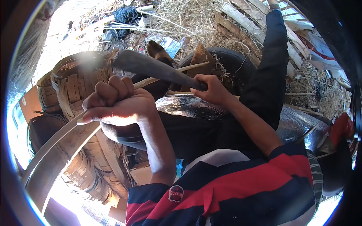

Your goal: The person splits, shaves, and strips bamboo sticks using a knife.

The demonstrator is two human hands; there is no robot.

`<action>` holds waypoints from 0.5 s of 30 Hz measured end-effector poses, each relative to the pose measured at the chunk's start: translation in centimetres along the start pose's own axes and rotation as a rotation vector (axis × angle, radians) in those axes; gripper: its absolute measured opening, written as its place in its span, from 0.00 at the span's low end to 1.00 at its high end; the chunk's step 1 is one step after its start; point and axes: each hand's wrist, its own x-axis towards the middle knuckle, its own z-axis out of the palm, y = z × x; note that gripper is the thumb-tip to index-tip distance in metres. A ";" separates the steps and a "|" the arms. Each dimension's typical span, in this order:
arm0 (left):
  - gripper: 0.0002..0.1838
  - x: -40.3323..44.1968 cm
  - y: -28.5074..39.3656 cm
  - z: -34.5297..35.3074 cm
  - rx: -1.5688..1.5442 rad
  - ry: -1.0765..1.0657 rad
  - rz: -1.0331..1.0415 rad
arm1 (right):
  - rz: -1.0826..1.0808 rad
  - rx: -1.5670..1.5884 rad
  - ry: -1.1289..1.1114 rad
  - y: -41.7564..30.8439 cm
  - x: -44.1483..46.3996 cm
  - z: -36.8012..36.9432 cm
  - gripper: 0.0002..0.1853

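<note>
The left hand (120, 98) is closed around a pale strip (191, 67); the right hand (214, 89), fingers curled, grips a dark knife (151, 67).

We have baskets (77, 87) at the left of the frame and a tyre (236, 59) at upper centre, straw (184, 20) above it. From our right hand (213, 89), near centre, the knife (151, 68) points upper left, crossing the strip (194, 66) that runs through our left hand (120, 100) from lower left.
</note>
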 end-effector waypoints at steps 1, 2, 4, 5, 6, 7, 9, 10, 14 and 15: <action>0.29 0.0 0.0 -0.1 -0.008 -0.014 0.000 | -0.001 0.000 0.003 0.8 -0.2 0.1 0.13; 0.29 0.1 0.0 -0.1 -0.020 -0.029 0.001 | 0.075 -0.080 -0.001 1.8 -0.6 -0.1 0.13; 0.30 0.0 0.1 0.4 0.009 -0.002 0.015 | 0.150 -0.160 -0.007 3.3 -0.7 -0.5 0.14; 0.32 -0.2 0.2 0.5 0.046 0.026 0.023 | 0.211 -0.207 0.034 4.0 -0.8 -0.6 0.14; 0.32 -0.2 0.3 0.5 0.050 0.026 0.020 | 0.271 -0.254 0.076 3.9 -0.7 -0.6 0.15; 0.32 -0.3 0.4 0.6 0.055 0.026 0.021 | 0.298 -0.351 0.104 3.8 -0.5 -0.7 0.16; 0.32 -0.2 0.3 0.5 0.054 0.024 0.024 | 0.303 -0.415 0.116 3.0 0.1 -1.0 0.16; 0.30 -0.1 0.2 0.1 0.023 0.002 0.020 | 0.309 -0.479 0.122 2.4 0.3 -1.2 0.17; 0.29 -0.1 0.2 0.2 -0.016 -0.038 0.019 | 0.252 -0.430 0.089 -0.2 0.5 -0.8 0.18; 0.29 -0.2 0.2 0.1 -0.012 -0.040 0.017 | 0.264 -0.319 0.038 -0.7 0.5 -0.6 0.17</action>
